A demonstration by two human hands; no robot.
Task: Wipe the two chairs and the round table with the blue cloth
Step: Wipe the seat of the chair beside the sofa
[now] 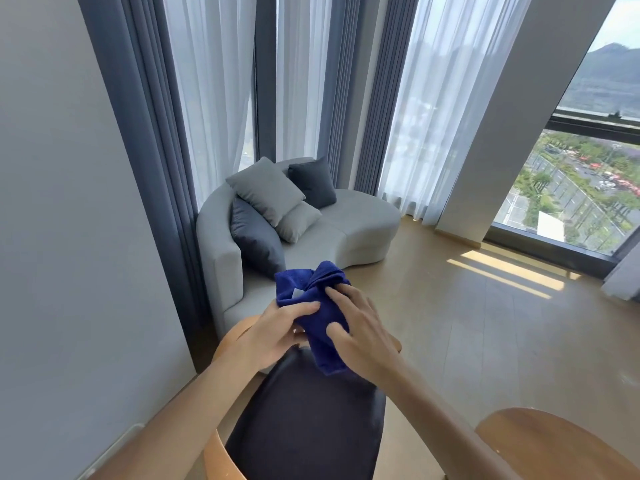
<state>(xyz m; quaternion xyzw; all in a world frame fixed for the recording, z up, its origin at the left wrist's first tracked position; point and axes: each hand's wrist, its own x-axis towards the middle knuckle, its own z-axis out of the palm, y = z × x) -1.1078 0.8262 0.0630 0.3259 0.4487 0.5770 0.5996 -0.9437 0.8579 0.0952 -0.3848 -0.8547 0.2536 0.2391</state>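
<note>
The blue cloth (317,308) is bunched in mid-air above the dark-seated chair (308,420). The left hand (273,332) pinches its left side, thumb on top; the right hand (360,332) clasps its right side with spread fingers. The round table (550,445) edge shows lower right.

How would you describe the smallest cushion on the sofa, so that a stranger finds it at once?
Start at the curved grey sofa before the curtains. Four cushions lean at its left end. The smallest cushion is light grey and sits lowest in front, under the large light grey cushion and beside a dark cushion.
</note>
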